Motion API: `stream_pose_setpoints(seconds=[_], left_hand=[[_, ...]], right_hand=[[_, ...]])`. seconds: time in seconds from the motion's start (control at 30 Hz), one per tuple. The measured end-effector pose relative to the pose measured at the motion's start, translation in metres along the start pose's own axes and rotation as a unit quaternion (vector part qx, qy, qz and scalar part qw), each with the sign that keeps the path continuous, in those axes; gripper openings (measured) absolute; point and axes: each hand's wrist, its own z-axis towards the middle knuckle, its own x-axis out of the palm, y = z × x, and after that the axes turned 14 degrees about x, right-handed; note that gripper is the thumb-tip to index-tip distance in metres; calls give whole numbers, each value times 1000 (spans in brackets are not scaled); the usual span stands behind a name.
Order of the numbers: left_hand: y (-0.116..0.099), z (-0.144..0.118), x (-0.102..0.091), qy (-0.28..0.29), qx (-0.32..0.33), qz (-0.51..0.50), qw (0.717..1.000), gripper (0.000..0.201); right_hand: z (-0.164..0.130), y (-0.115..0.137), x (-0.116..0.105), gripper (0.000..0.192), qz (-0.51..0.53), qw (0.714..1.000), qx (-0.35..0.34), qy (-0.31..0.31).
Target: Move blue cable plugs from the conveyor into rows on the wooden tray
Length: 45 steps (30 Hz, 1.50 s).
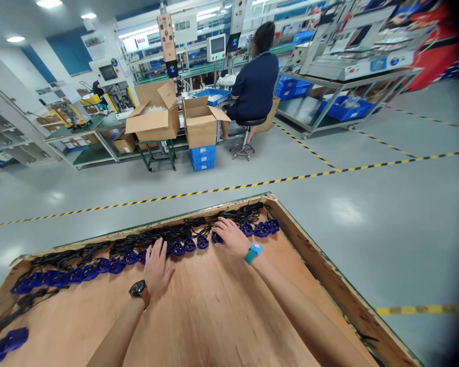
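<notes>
A row of round dark-blue plastic parts (178, 248) with coloured bits inside and coiled black cables (137, 238) lies along the far wall of a shallow wooden tray (210, 306). My left hand (157, 267), a black watch on its wrist, rests over the row left of the middle with fingers stretched out, partly hiding some parts. Farther right, my right hand (232, 238), with a teal band at the wrist, lies fingers apart at another blue part (216, 237), touching or just over it. Neither hand appears to grip anything.
More blue parts (7, 344) lie at the tray's near left corner. Beyond the yellow-black floor tape (214, 190), a seated person (255, 81) works at a bench near open cardboard boxes (202, 125) and stacked blue crates (202, 158). A metal cart (329, 102) stands at right.
</notes>
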Motion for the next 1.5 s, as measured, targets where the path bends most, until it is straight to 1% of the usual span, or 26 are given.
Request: stream_pose_setpoints(seconds=[0.07, 0.17, 0.2, 0.27, 0.33, 0.4, 0.5, 0.6, 0.63, 0.67, 0.73, 0.83, 0.93, 1.03, 1.2, 1.33, 1.4, 1.43, 1.5], left_hand=[[0, 0, 0, 5, -1, -3, 1000, 85], [1, -1, 0, 9, 1, -2, 1000, 85], [1, -1, 0, 10, 1, -2, 1000, 85], [0, 0, -1, 11, 1, -2, 1000, 85], [0, 0, -2, 10, 1, -5, 1000, 85], [-1, 1, -3, 7, -1, -11, 1000, 84], [-2, 1, -3, 6, -3, -16, 1000, 85], [-1, 0, -2, 9, -2, -15, 1000, 85], [-1, 0, -2, 10, -2, -15, 1000, 85], [-1, 0, -2, 11, -1, -16, 1000, 85], [0, 0, -2, 11, -1, -23, 1000, 85], [-1, 1, -3, 9, -2, -35, 999, 86], [-2, 1, -3, 6, -4, -40, 999, 87], [-2, 0, -4, 3, -5, -45, 999, 86], [2, -3, -5, 4, 15, -68, 998, 76], [6, -6, -7, 17, 36, -73, 997, 70], [6, -7, -8, 24, 42, -72, 996, 70], [6, -7, -9, 26, 43, -69, 996, 71], [5, -7, -9, 26, 39, -61, 997, 71]], right_hand=[[1, 10, 1, 55, -4, 1000, 11, -3], [7, 34, 11, 67, 18, 1000, -15, -17], [9, 41, 16, 66, 25, 999, -30, -17], [12, 49, 24, 54, 32, 998, -47, -7], [13, 48, 27, 42, 37, 998, -41, 0], [12, 42, 25, 39, 43, 999, -27, 6], [12, 40, 20, 49, 47, 999, -18, 15], [18, 56, 23, 67, 58, 998, -36, -3], [20, 64, 26, 69, 62, 997, -46, -8], [23, 71, 30, 67, 63, 996, -56, -10], [28, 82, 37, 55, 59, 996, -69, -10], [31, 86, 42, 36, 47, 996, -68, -15], [30, 84, 41, 35, 32, 998, -58, -12], [30, 87, 39, 35, 14, 999, -39, -8], [30, 92, 39, 28, -3, 1000, -17, -5], [26, 92, 40, 36, -13, 1000, 9, 8], [24, 99, 42, 43, -14, 1000, 22, -13], [23, 105, 44, 47, -8, 999, 17, -29], [22, 119, 49, 53, 14, 999, -21, -48]])
